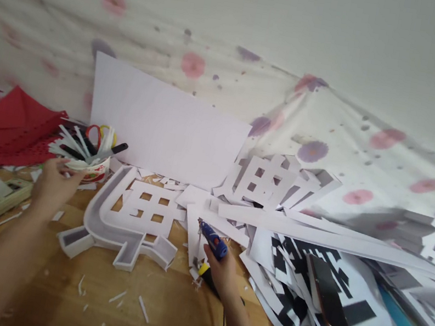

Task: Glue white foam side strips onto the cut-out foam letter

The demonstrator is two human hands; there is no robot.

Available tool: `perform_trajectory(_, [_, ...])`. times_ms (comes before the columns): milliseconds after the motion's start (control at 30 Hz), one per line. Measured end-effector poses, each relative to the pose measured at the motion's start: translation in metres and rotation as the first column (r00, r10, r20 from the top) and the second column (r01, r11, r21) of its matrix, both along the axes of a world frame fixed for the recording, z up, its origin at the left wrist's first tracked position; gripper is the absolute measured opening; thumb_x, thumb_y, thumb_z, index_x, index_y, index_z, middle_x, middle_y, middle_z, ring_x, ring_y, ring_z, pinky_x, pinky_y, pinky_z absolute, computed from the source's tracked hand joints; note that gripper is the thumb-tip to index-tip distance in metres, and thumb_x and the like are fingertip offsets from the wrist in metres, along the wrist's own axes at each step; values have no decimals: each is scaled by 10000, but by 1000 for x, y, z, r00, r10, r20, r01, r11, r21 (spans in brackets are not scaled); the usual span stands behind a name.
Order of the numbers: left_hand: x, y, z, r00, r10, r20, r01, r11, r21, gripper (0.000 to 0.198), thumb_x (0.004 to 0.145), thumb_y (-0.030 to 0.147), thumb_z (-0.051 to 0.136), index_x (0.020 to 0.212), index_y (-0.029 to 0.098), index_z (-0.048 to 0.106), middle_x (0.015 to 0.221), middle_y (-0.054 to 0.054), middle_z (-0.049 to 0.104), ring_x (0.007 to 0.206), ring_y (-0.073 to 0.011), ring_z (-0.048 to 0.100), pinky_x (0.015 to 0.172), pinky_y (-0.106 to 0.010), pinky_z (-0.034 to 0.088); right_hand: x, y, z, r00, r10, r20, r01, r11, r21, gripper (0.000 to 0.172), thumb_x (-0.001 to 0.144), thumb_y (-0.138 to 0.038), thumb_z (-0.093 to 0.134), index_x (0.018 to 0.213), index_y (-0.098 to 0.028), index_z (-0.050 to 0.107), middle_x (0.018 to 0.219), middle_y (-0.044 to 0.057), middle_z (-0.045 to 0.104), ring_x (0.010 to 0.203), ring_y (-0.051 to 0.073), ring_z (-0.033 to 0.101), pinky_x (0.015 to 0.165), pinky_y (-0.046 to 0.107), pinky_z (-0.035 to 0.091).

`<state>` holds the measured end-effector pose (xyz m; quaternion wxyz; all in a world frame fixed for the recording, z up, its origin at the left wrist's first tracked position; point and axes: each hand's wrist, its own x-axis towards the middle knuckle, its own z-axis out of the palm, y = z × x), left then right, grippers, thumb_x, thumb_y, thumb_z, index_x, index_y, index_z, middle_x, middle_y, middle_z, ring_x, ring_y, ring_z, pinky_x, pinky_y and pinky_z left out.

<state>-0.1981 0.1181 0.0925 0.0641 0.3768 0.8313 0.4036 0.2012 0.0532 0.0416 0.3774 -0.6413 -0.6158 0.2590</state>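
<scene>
My right hand (pixel 221 270) is closed around a blue glue gun (pixel 212 238), its nozzle pointing up and left over white foam pieces; a black cord runs down from it. My left hand (pixel 53 179) reaches to a cup (pixel 91 167) stuffed with white strips, scissors and pens, fingers curled at its rim on a white strip. Between the hands a white foam-board character with raised walls (pixel 128 220) lies flat on the wooden table (pixel 159 309).
A white board (pixel 165 126) leans on the flowered cloth at the back. More foam characters (pixel 273 180) and black-and-white printed sheets (pixel 305 289) pile up on the right, with a phone (pixel 328 298) on them. Red paper (pixel 14 129) lies at left. Scraps litter the table.
</scene>
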Motion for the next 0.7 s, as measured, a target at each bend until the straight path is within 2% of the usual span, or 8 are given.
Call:
perform_trajectory(100, [-8,3,3,992,-47,-113,26,984,-178,498,708,420,549,1138,178,479,954,-80,620,802,-256,567,662,-333,424,-4,4,-3,1000,0,-5,-1,999,-36,264,737,-443,529,755,-180,535,663,23,572,626,190,529,587,290,411])
perform_trajectory(233, [-5,8,4,983,-64,-172,25,975,-220,346,779,394,456,1047,193,542,950,-75,620,815,-252,550,691,-329,405,-6,5,-7,999,2,-39,-4,998,-58,255,722,-432,540,753,-180,552,647,20,577,638,192,534,577,284,410])
perform_trajectory(367, [-7,13,3,992,-45,-115,29,991,-133,283,728,374,540,948,201,583,815,-19,589,724,-200,511,700,-308,398,-4,3,-9,998,-22,-65,20,999,-36,248,711,-427,552,745,-181,570,631,4,580,622,177,529,571,276,414])
perform_trajectory(500, [-2,14,2,1000,-13,-4,13,999,-34,218,664,319,616,836,190,581,666,24,514,634,-161,458,705,-300,407,0,2,-6,995,-70,-70,65,995,-73,253,694,-440,567,705,-187,557,608,4,577,594,182,534,558,284,414])
perform_trajectory(600, [4,13,3,1000,31,-5,-31,998,58,120,700,284,578,772,188,568,664,32,484,642,-150,451,737,-310,419,4,3,-2,992,-100,-82,93,992,-85,269,683,-455,578,713,-188,562,600,11,591,580,194,551,554,293,420])
perform_trajectory(700, [8,9,7,993,99,-60,-85,977,197,115,735,271,560,778,174,519,730,20,486,707,-160,479,801,-348,418,11,5,1,987,-115,-112,105,991,-88,279,694,-467,566,719,-190,583,548,7,595,515,194,555,524,298,420])
